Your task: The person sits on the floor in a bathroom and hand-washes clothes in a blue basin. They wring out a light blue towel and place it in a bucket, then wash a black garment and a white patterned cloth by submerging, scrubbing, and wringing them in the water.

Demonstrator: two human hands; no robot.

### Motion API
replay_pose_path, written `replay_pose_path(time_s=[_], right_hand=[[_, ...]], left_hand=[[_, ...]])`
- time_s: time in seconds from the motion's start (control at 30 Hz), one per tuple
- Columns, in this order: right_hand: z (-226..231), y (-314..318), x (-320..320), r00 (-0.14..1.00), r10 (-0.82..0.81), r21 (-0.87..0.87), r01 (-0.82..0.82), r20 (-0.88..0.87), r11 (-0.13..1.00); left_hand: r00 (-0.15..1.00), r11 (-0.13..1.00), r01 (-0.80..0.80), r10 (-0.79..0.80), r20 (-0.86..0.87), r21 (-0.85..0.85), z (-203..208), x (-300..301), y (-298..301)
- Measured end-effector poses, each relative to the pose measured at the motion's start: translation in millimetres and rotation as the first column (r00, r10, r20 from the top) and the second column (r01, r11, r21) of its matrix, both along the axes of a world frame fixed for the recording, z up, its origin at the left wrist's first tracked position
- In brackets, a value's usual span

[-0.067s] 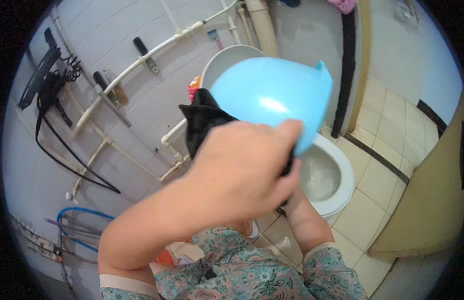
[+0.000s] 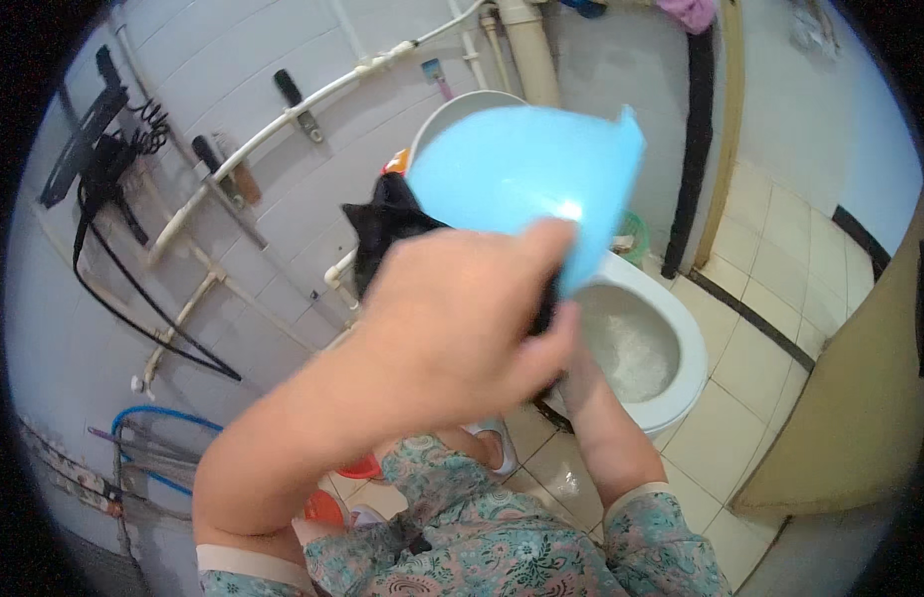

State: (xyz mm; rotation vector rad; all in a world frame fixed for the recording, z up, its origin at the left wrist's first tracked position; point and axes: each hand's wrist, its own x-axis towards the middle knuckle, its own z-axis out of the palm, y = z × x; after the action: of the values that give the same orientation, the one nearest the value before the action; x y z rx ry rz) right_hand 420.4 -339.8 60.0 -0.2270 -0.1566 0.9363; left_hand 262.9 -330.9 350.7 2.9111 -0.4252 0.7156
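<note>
In front of me a light blue plastic basin (image 2: pixel 512 164) is tilted beside and partly above the white toilet bowl (image 2: pixel 687 348). My left hand (image 2: pixel 462 298), a little blurred, reaches across in front of it, fingers bent round a black cloth (image 2: pixel 387 234). The cloth bunches up along the basin's near left side, and a dark bit shows between thumb and fingers. My left fingertips also overlap the basin's lower edge; whether they grip it too I cannot tell. From the lower right comes my right forearm (image 2: pixel 616 428); its hand is hidden behind my left hand and the basin.
White pipes (image 2: pixel 312 95) run along the left wall, with a black hair dryer (image 2: pixel 103 164) and brushes hanging there. A green basket (image 2: pixel 633 237) stands behind the toilet. Red items (image 2: pixel 327 505) lie near my feet. A curved tan panel (image 2: pixel 840 398) is at right.
The basin, the black cloth and my left hand have shifted slightly to the left. More of the toilet bowl and the green basket behind it now show.
</note>
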Motion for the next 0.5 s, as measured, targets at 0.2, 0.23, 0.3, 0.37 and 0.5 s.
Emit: replay_pose_path(time_s=[0.2, 0.23, 0.3, 0.37, 0.5], right_hand=[[90, 32, -4, 0.992, -0.079, 0.009, 0.078, 0.095, 0.997], [101, 39, -4, 0.987, -0.086, 0.057, 0.079, 0.135, 0.995], [131, 61, -9, 0.965, -0.119, 0.032, 0.114, 0.235, 0.993], [160, 83, -24, 0.928, -0.144, 0.026, 0.144, 0.343, 0.989], [196, 145, -69, 0.844, -0.079, -0.048, 0.124, 0.531, 0.991]], left_hand=[[0.972, 0.886, -0.124, 0.200, 0.125, -0.448, 42, -95, 88], [0.961, 0.854, -0.150, 0.244, 0.128, -0.498, 42, -112, 101], [0.917, 0.800, -0.156, 0.335, 0.217, -0.579, 38, -150, 130], [0.877, 0.726, -0.132, 0.402, 0.262, -0.674, 28, -190, 156], [0.736, 0.458, -0.121, 0.637, 0.230, -0.881, -15, -261, 206]])
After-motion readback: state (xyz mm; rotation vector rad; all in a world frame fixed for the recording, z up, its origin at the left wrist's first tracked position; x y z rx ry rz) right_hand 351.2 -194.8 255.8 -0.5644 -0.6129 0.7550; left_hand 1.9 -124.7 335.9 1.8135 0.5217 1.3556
